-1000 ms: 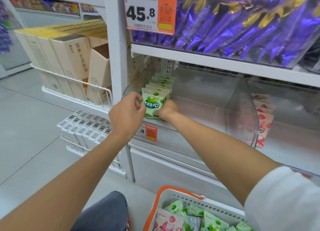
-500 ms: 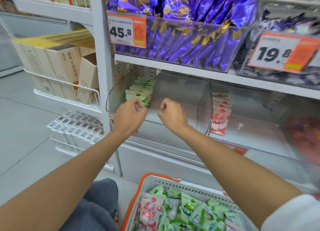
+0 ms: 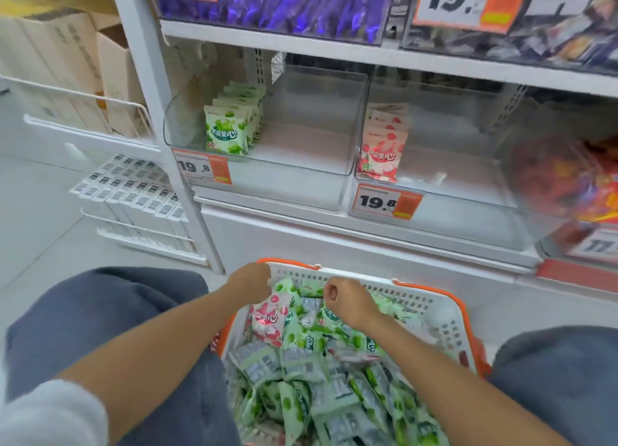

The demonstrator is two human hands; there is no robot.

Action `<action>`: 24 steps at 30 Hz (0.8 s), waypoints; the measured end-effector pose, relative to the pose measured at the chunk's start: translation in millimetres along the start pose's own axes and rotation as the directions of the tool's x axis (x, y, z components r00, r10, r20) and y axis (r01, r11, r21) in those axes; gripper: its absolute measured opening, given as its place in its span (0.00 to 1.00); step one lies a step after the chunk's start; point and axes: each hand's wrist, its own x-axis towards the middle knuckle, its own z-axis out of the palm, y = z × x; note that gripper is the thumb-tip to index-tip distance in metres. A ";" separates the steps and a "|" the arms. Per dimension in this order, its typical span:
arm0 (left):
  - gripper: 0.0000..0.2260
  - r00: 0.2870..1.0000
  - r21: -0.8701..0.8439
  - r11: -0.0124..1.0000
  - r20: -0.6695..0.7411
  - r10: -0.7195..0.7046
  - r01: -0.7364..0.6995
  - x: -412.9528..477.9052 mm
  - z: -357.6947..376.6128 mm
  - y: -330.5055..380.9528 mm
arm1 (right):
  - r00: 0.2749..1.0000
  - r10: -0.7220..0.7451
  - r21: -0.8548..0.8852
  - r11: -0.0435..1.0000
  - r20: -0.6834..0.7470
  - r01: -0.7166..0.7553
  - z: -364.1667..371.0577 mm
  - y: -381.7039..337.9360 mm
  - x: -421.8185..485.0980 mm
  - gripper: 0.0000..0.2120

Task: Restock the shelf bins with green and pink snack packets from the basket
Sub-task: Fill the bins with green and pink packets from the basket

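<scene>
Both hands are down at 6 o'clock, over the far end of the basket [image 3: 354, 280], which sits on the floor between the person's knees [image 3: 100, 311].

The left hand [image 3: 250, 283] is by the rim at about 11 o'clock of the basket. Its fingers curl down onto the top edge of a pink packet [image 3: 267, 318] that lies propped on the pile. I honestly can't tell if it's pinching the packet or just touching it.

The right hand [image 3: 349, 303] is just beside it, toward 1 o'clock of the basket. It's balled into a fist above the green packets [image 3: 301, 355], and I can't see anything in it.

The basket is mostly green, with that pink one near the top left and a bit more pink poking out mid-pile.

Up on the shelf, the left bin [image 3: 311, 164] is at 11 o'clock. It has a green row [image 3: 230, 127] standing upright against its left side, front to back.

The right bin [image 3: 451, 178] is at 1 o'clock and has a short pink row [image 3: 383, 151], also hugging its left wall.

Each bin has a 19.8 tag [image 3: 202, 169] on its front.

Purple bags [image 3: 284, 7] fill the shelf above at 12 o'clock, and there are boxes [image 3: 67, 67] on a wire rack at 10 o'clock.
</scene>
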 end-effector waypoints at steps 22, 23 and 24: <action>0.15 0.915 -0.725 0.561 -0.357 0.189 -0.399 -30.5 -40.1 97.1 | 0.994 0.037 0.671 0.741 -0.100 0.040 -90.8 -17.4 -35.7 0.10; 0.13 0.893 -0.697 0.561 -0.381 0.239 -0.447 -35.3 -47.6 105.9 | 0.993 0.028 0.679 0.732 -0.113 0.057 -106.7 -22.2 -38.6 0.11; 0.11 0.864 -0.653 0.569 -0.416 0.282 -0.500 -40.2 -57.3 114.6 | 0.993 0.021 0.677 0.733 -0.119 0.066 -120.9 -26.0 -39.8 0.11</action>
